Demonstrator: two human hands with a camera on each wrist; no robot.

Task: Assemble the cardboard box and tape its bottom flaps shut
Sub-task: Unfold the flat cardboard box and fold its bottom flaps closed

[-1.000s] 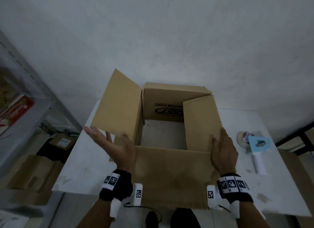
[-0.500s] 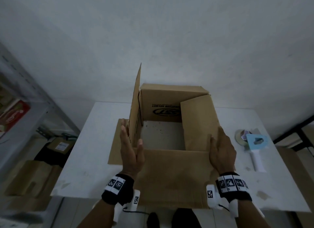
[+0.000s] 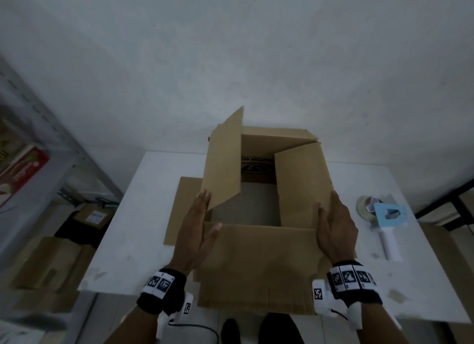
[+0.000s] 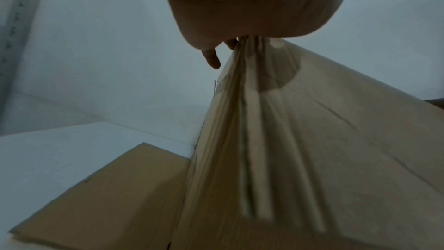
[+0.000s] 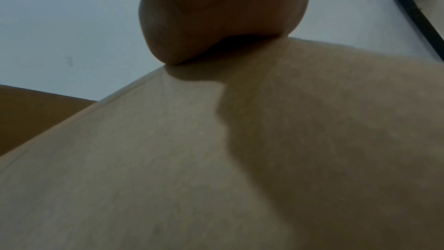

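Observation:
A brown cardboard box [image 3: 259, 266] stands on the white table [image 3: 133, 215], its flaps up and its inside showing. My left hand [image 3: 197, 230] lies flat with straight fingers against the outside of the left flap [image 3: 223, 164], which leans inward over the opening. My right hand [image 3: 336, 225] presses flat on the right flap [image 3: 300, 184], folded partly inward. The near flap hangs toward me. In the left wrist view my palm [image 4: 252, 5] meets the flap's edge [image 4: 242, 121]. The right wrist view shows my palm [image 5: 221, 14] on cardboard [image 5: 216, 159].
A tape dispenser with a light blue head and white handle [image 3: 387, 223] lies on the table right of the box. A flat cardboard sheet [image 3: 179, 210] sticks out under the box on the left. Metal shelving [image 3: 38, 164] and more boxes [image 3: 48, 264] stand to the left.
My left hand has swung the left flap from spread outward, through upright, to leaning in over the opening. The right hand has stayed on the right flap.

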